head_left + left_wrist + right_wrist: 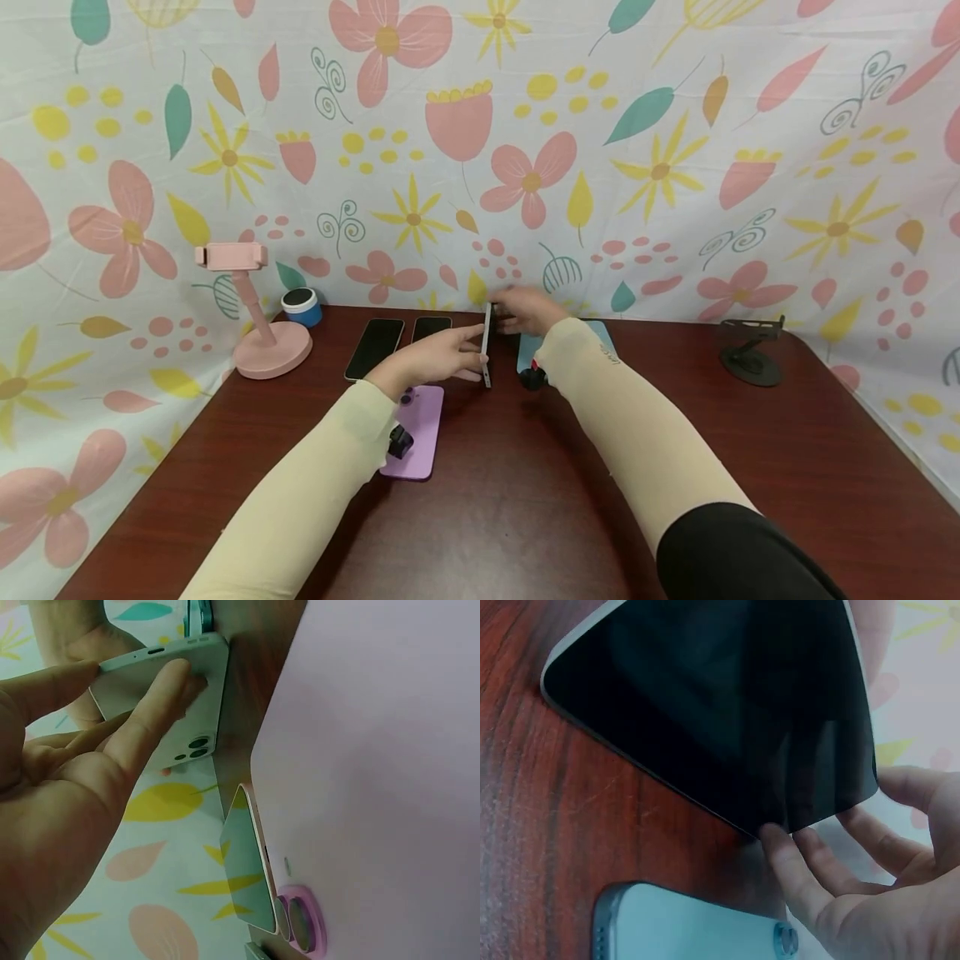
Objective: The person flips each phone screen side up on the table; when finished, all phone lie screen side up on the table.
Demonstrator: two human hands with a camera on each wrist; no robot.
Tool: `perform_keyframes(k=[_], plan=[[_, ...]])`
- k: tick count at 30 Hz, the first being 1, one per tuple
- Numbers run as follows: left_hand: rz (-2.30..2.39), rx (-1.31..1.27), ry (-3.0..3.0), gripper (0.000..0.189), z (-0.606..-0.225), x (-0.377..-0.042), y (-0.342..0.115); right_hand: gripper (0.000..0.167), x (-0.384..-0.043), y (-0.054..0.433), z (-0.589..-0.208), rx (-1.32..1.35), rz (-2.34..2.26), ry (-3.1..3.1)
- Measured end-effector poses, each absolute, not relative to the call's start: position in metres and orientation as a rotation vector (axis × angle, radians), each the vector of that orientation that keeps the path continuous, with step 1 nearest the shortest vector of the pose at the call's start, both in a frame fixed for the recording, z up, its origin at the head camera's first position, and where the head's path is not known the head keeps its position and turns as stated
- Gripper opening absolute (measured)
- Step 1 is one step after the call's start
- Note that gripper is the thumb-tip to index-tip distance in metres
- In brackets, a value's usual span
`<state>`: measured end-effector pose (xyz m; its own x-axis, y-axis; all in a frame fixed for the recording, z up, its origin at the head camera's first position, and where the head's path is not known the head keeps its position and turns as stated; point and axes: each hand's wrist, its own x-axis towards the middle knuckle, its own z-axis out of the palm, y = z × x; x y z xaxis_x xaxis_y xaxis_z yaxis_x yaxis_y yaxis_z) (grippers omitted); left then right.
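A pale-backed phone stands on its long edge between both hands, dark screen facing right. My left hand touches it from the left; in the left wrist view, nearly straight fingertips rest on its back and top corner. Gripping its far end, my right hand has thumb and fingertips at the short edge, as the right wrist view shows. A purple phone lies back up under the left wrist. Beside the right wrist, a light blue phone lies back up, partly covered by the arm in the head view.
Two phones with dark screens up, one large and one smaller, lie behind the left hand. Further left are a pink phone stand and a blue-and-white jar. A black stand is at the right, before the floral cloth.
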<state>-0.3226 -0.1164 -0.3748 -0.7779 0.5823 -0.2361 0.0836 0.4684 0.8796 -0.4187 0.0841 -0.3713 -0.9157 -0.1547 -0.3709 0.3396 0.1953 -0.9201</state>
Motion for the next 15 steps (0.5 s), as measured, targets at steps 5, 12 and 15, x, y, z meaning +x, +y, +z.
perform_keyframes(k=[5, 12, 15], plan=[[1.263, 0.566, 2.241, 0.074, -0.3743, -0.3202, -0.1139, 0.070, -0.4186, 0.0843, -0.3763, 0.168, -1.749, 2.091], [1.289, 0.569, 2.305, 0.069, -0.3729, -0.3160, -0.1141, 0.070, -0.4190, 0.0870, -0.3782, 0.146, -1.749, 2.066], [1.282, 0.563, 2.329, 0.068, -0.3717, -0.3145, -0.1141, 0.064, -0.4199, 0.0884, -0.3788, 0.148, -1.741, 2.064]])
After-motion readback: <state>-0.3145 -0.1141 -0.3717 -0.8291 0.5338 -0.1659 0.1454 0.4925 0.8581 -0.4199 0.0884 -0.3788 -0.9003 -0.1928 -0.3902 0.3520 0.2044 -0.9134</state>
